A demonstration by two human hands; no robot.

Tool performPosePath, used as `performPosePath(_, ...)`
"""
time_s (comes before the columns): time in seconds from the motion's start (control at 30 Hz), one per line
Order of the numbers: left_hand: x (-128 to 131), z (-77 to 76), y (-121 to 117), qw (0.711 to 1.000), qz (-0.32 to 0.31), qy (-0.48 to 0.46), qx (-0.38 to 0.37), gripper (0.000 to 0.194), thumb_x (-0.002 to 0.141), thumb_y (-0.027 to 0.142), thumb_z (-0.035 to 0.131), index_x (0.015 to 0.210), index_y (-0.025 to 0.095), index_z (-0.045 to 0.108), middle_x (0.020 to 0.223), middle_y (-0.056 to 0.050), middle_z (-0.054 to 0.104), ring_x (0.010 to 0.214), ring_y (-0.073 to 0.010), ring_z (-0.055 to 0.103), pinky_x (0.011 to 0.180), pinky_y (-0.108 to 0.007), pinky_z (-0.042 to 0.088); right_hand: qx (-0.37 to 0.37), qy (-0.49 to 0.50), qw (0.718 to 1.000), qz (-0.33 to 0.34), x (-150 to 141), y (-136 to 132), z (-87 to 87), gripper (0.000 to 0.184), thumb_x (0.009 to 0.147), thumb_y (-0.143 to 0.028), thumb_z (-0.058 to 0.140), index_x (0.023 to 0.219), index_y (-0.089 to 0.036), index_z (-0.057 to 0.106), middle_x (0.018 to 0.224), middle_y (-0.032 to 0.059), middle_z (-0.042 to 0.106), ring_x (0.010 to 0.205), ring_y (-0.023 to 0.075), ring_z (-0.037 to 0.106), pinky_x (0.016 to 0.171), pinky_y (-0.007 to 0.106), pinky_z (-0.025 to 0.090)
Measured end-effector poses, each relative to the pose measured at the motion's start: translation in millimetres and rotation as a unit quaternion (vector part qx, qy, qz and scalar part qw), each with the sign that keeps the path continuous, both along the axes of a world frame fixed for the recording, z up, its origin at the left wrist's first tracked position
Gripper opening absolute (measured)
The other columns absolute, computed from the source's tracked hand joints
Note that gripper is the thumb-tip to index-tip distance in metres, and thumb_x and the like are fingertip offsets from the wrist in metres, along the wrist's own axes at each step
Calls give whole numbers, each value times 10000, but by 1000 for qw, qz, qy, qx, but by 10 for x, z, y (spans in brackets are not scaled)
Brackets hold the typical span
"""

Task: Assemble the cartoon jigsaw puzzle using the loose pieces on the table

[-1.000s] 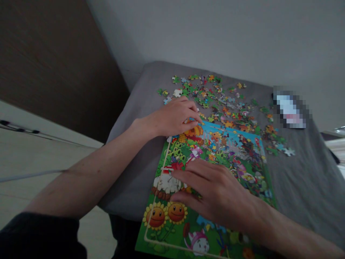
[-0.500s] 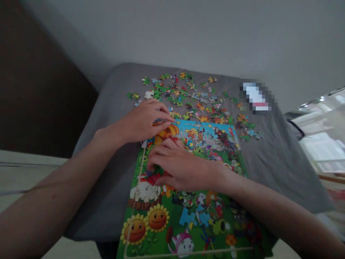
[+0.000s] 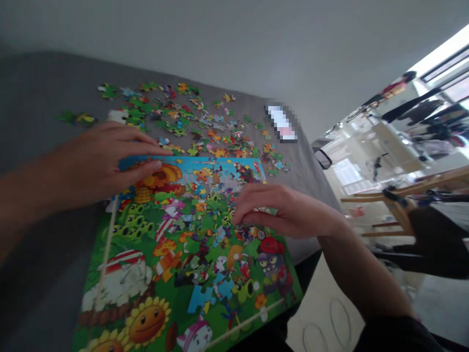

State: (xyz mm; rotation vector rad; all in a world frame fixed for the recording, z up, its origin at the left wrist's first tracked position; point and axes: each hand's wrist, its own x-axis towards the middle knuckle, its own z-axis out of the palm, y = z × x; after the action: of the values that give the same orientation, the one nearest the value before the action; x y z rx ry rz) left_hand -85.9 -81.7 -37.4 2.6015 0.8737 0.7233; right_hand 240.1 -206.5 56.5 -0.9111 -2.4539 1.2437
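A colourful cartoon jigsaw puzzle board (image 3: 176,274) lies on a grey cloth-covered table (image 3: 32,98). My left hand (image 3: 106,164) rests on the board's far left corner, fingers together and curled over the blue edge. My right hand (image 3: 282,210) hovers over the board's right side with fingers curled and pinched together; what they hold, if anything, is hidden. Several loose puzzle pieces (image 3: 190,117) are scattered on the cloth beyond the board.
A blurred-out small object (image 3: 282,122) lies at the table's far right corner. To the right are wooden chair parts (image 3: 388,205), a pale floor and bright shelves. A grey wall stands behind the table.
The view has swung to the right. My right hand has moved from the board's left-middle across to its right side. My left hand stays on the far left corner.
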Motion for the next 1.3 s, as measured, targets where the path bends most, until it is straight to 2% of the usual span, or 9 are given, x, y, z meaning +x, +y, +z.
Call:
performPosePath(0.13,-50,-67,40,1000,6,6,-3,410,934,557,517,1344,561,533,1274,190,623,1113,-230,517,1017,-484,297,-87,-98,991,2,382,-153,26,258,965,-106,527,1153,-163,693,1078,86,731,994,148,671,883,303,527)
performPosePath(0.3,-46,-107,38,1000,-12,0,-2,437,923,520,539,1320,682,451,1358,297,555,1142,-283,518,999,-554,300,-178,-146,973,17,435,-290,-84,399,900,9,518,1187,-201,700,1019,41,754,871,119,713,790,239,553)
performPosePath(0.43,-34,-130,26,1000,-11,-2,-19,394,919,524,553,1277,681,502,1335,303,559,1142,-312,521,984,-565,302,-59,-187,981,-2,415,-366,-96,596,871,17,565,1388,-278,557,1333,49,635,1210,150,600,1022,304,475)
performPosePath(0.5,-30,-127,15,999,-6,-1,-31,374,919,534,546,1268,666,525,1321,296,567,1149,-316,514,978,-557,292,10,-205,979,-11,431,-394,-78,552,905,-57,593,1405,-280,527,1378,59,580,1301,169,516,1098,346,410)
performPosePath(0.67,10,-88,-17,999,-8,-6,-30,382,910,539,551,1275,653,537,1285,272,616,1108,-294,527,1019,-559,278,72,-227,968,-82,572,-504,-132,315,934,-318,655,1217,-204,575,1143,76,604,1109,221,553,972,392,463)
performPosePath(0.77,40,-71,-24,1000,-14,0,-6,373,911,547,540,1280,588,579,1212,190,679,1067,-272,538,1021,-536,314,64,-226,960,-154,666,-610,-252,282,902,-380,694,1067,-195,561,1043,58,581,1014,219,541,884,368,480)
performPosePath(0.9,58,-66,-31,1000,-14,17,20,358,932,572,494,1218,459,677,1115,77,711,1013,-243,548,1008,-500,350,55,-196,958,-201,706,-704,-397,302,877,-372,725,1047,-203,541,1065,53,555,1023,216,503,900,366,460)
performPosePath(1.13,111,56,-144,994,-15,100,41,503,995,521,385,1184,183,706,1153,-64,685,1114,-234,534,1054,-454,338,-3,-161,966,-202,765,-673,-476,363,837,-409,761,1072,-228,552,1078,47,539,1012,224,494,874,359,452)
performPosePath(1.3,158,132,-216,993,-15,111,38,617,1014,568,284,1134,141,714,1127,-76,689,1121,-219,516,1069,-438,328,-37,-167,965,-198,825,-650,-458,401,817,-441,772,1088,-236,559,1098,46,532,1005,225,497,861,356,451)
